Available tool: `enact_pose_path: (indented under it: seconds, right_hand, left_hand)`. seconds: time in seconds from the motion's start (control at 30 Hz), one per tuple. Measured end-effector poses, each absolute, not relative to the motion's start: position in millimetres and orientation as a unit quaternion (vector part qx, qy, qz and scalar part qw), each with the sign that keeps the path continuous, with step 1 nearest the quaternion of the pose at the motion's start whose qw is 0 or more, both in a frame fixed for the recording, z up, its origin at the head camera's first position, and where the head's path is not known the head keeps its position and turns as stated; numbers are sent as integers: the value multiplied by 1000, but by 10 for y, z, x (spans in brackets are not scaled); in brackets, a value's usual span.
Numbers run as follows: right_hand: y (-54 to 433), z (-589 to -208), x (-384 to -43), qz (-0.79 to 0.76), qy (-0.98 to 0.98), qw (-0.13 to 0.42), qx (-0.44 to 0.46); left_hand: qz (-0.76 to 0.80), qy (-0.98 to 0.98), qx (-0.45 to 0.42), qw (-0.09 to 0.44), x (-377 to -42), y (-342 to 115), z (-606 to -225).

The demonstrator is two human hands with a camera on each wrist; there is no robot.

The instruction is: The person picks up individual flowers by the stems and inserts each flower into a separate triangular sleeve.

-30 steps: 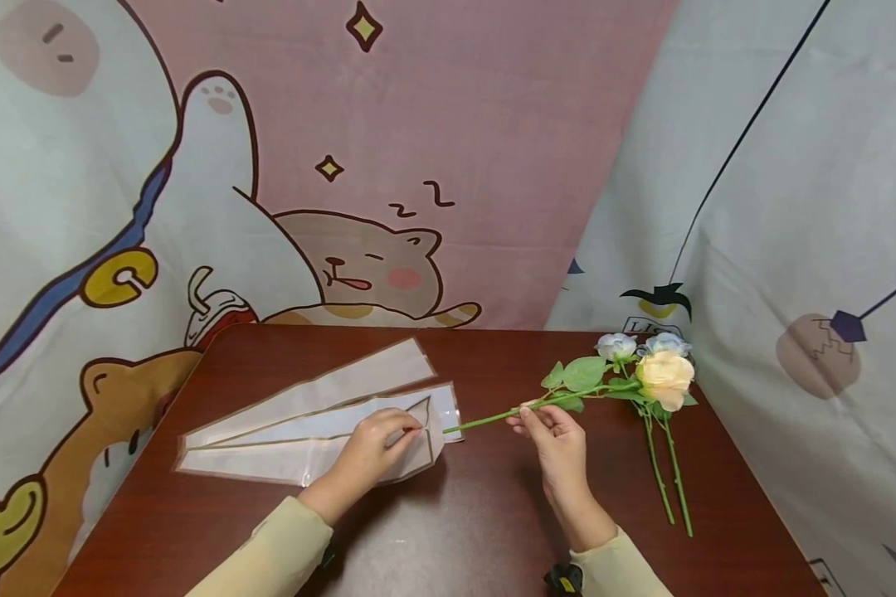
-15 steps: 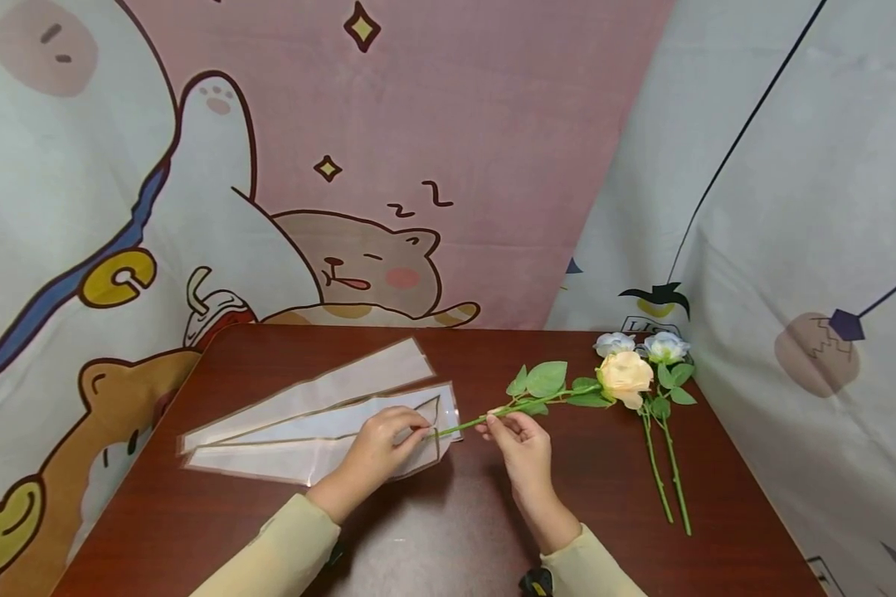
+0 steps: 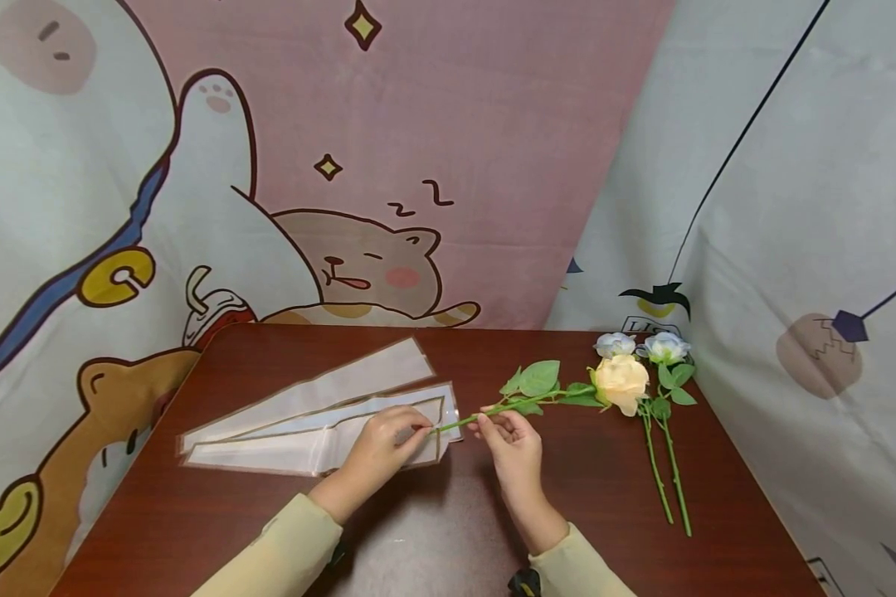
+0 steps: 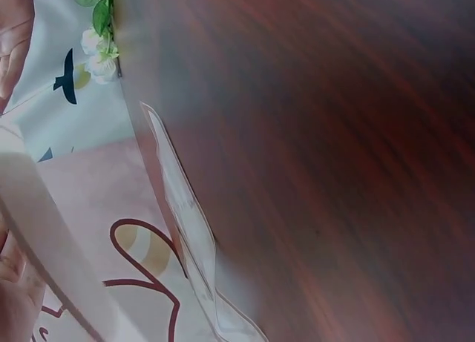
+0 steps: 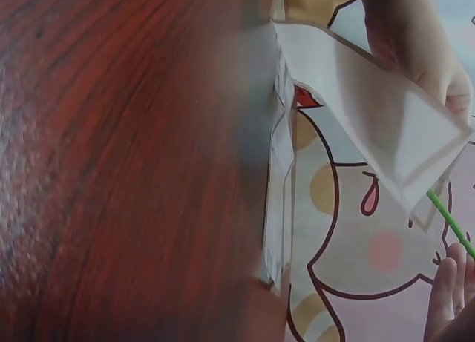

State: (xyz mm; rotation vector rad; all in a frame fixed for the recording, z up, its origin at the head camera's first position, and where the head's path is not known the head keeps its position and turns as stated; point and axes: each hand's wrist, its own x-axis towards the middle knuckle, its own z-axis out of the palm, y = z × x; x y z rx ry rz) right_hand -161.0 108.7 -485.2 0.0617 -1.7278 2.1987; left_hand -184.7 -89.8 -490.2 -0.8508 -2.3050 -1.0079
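My left hand pinches the mouth edge of a white flower sleeve with a brown border, lifted off the table in the right wrist view. Between the thumb and fingers of my right hand is the green stem of a peach artificial rose. The stem points left, and its lower end reaches the sleeve's mouth beside my left fingertips. How far in it goes is hidden. The rose's bloom and leaves lie to the right of my right hand.
Two pale bluish-white artificial roses lie at the right of the brown table, stems towards me. Further flat sleeves lie behind the held one. A cartoon-printed cloth hangs behind the table.
My right hand has moved left with the peach rose, bringing its stem end into the sleeve's mouth. The held sleeve has shifted slightly. My left hand keeps its pinch, moving slightly right.
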Motion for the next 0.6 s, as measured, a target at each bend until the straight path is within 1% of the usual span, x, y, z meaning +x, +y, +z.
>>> enact_pose_path:
  seconds: [0.27, 0.47, 0.6]
  right_hand:
    - [992, -4923, -1580, 778, -608, 150, 44]
    - [951, -4953, -1546, 762, -635, 116, 60]
    - [958, -4951, -1548, 771, -624, 111, 64]
  left_hand:
    - [-378, -828, -323, 258, -1848, -851, -4895]
    - [-368, -834, -322, 257, -1844, -843, -4885]
    - [-371, -833, -320, 258, -1845, -853, -4893]
